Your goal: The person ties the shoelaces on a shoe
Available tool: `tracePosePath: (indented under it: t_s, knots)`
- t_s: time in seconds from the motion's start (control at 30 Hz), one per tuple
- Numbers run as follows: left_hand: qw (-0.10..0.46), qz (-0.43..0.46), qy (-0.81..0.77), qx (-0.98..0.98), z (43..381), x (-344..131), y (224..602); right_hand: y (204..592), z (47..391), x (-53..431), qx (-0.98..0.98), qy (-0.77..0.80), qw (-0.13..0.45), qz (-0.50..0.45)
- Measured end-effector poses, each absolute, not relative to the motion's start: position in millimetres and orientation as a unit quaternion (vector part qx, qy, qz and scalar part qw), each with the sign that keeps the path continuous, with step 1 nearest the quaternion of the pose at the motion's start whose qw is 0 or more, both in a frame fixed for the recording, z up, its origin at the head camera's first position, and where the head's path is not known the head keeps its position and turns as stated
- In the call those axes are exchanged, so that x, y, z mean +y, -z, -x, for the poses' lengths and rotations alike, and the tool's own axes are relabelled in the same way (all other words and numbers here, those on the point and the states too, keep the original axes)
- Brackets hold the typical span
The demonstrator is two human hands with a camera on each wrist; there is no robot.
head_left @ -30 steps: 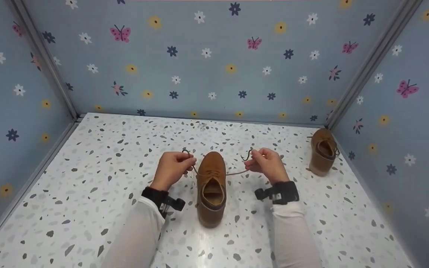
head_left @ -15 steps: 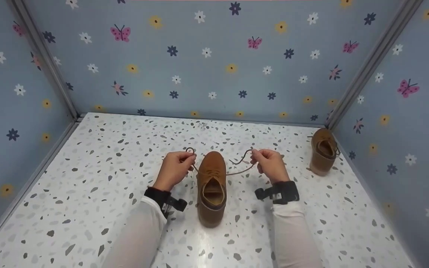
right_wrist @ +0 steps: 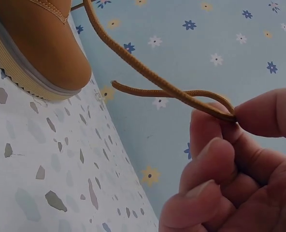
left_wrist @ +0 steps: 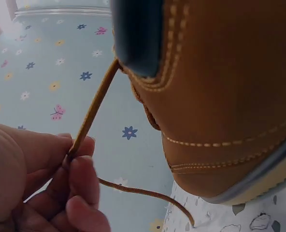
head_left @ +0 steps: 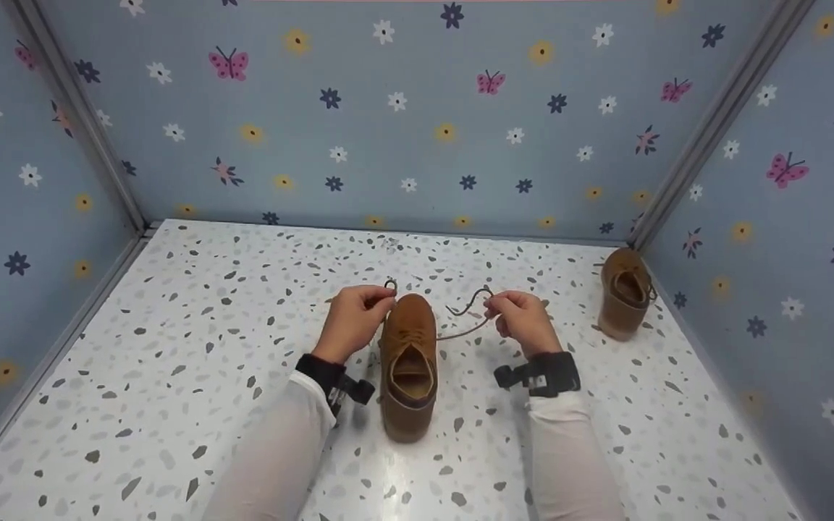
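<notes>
A brown lace-up shoe (head_left: 413, 312) stands upright between my hands in the head view, toe pointing away from me. My left hand (head_left: 353, 318) pinches one shoelace (left_wrist: 98, 101) between thumb and fingers, right beside the toe. In the left wrist view that lace runs taut up to the shoe's opening, and its loose end hangs past the fingers. On the other side my right hand (head_left: 527, 323) pinches the second lace end (right_wrist: 133, 60). This one sags slightly from the shoe, bends at the fingertips and doubles back with a free tip.
A matching brown shoe (head_left: 622, 304) stands at the far right, near the corner. Blue panels (head_left: 417, 108) with flowers and butterflies enclose the white speckled tabletop (head_left: 243, 289) at the back and both sides. Each wrist wears a black camera strap.
My left hand has moved right and slightly forward, up to the toe, with its lace. The right hand stays nearly in place; its lace now shows a longer free end than one second ago.
</notes>
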State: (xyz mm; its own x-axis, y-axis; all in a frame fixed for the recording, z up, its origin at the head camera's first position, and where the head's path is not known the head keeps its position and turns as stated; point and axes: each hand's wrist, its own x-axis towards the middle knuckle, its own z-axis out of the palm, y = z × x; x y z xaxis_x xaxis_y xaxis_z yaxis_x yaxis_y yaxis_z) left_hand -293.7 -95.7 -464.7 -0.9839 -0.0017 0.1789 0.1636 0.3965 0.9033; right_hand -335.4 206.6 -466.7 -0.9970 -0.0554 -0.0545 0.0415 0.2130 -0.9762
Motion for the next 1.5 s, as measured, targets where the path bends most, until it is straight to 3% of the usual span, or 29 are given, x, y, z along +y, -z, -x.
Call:
tracePosePath:
  t_s: [0.23,0.5,0.93,1.5]
  knots:
    - [0.107,0.09,0.524,-0.84,299.6,-84.2,456.5,465.1,335.7,207.9,0.767,0.64,0.046,0.004]
    - [0.078,0.183,0.497,-0.845,303.2,-71.7,451.3,463.8,335.5,208.4,0.764,0.644,0.043,0.006]
    - [0.057,0.054,0.525,-0.848,296.7,-83.9,466.4,460.4,334.8,207.8,0.766,0.642,0.036,0.014]
    - [0.072,0.064,0.532,-0.842,289.4,-84.9,483.0,407.8,362.1,183.2,0.878,0.459,0.013,0.134]
